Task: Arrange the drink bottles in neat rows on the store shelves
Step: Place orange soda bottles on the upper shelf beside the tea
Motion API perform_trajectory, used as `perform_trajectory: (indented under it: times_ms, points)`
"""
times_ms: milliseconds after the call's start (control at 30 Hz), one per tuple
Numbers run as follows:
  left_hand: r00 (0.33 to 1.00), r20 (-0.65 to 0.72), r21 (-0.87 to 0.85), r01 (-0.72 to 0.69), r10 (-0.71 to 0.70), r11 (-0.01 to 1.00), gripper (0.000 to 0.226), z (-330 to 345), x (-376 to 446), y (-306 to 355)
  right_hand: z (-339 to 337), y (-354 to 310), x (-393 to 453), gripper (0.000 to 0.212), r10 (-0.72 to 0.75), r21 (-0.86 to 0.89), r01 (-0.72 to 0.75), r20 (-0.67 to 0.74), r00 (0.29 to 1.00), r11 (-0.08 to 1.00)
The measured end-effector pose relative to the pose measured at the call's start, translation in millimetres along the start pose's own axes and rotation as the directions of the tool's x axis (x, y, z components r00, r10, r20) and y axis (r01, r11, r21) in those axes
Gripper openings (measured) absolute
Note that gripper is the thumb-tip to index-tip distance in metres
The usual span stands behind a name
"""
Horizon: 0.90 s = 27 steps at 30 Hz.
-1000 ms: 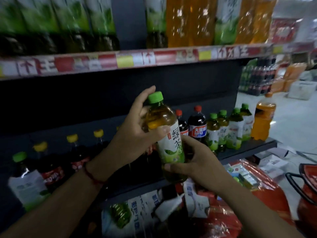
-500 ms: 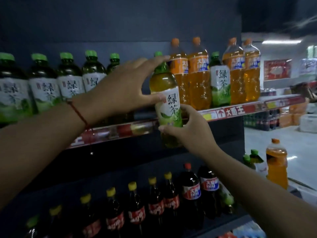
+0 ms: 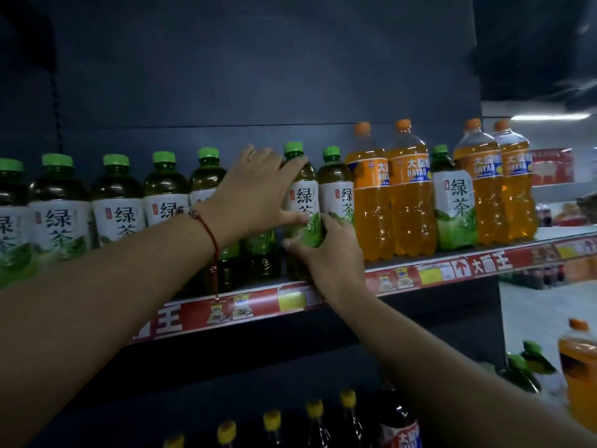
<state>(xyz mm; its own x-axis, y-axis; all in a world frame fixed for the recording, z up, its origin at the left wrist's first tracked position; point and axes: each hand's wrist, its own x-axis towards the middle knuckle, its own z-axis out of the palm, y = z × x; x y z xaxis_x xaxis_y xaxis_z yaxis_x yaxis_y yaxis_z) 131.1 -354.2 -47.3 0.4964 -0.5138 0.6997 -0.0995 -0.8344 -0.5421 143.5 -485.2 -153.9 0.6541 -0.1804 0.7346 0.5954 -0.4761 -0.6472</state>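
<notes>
Stood upright on the upper shelf [image 3: 452,268] among green-capped neighbours — a green tea bottle [image 3: 302,202], just left of the orange soda bottles [image 3: 391,189]. Gripped near the shoulder by the left hand [image 3: 255,192], fingers curled round — and low on the label by the right hand [image 3: 326,250].

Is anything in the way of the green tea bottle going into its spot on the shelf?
Nothing visible is. The green tea bottle already stands on the shelf, in the gap between other tea bottles, held by the left hand and right hand.
</notes>
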Motion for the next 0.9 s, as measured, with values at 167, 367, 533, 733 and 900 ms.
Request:
perform_trajectory:
  times_ms: [167,367,533,733,900]
  points:
    - [0.999,0.012,-0.001,0.053,-0.053,0.999,0.103,20,0,-3,10,7,2,0.083,-0.012,-0.076,0.015,0.035,0.999,0.997]
    - [0.996,0.022,-0.031,0.082,-0.081,0.996,0.102,25,1,-4,-14,7,10,0.075,-0.078,-0.238,0.136,0.237,0.968,0.962]
    - [0.991,0.044,-0.003,0.128,-0.128,0.992,0.101,18,-5,7,-82,-6,26,0.053,-0.135,-0.525,0.331,0.376,0.917,0.784]
    - [0.992,-0.076,-0.077,0.091,-0.097,0.993,0.098,0,31,34,-134,-27,101,0.06,-0.238,-0.7,0.359,0.269,0.933,0.617]
    - [0.997,0.014,-0.023,0.083,-0.082,0.996,0.1,6,73,42,-129,-39,158,0.061,-0.254,-0.723,0.395,0.302,0.919,0.567]
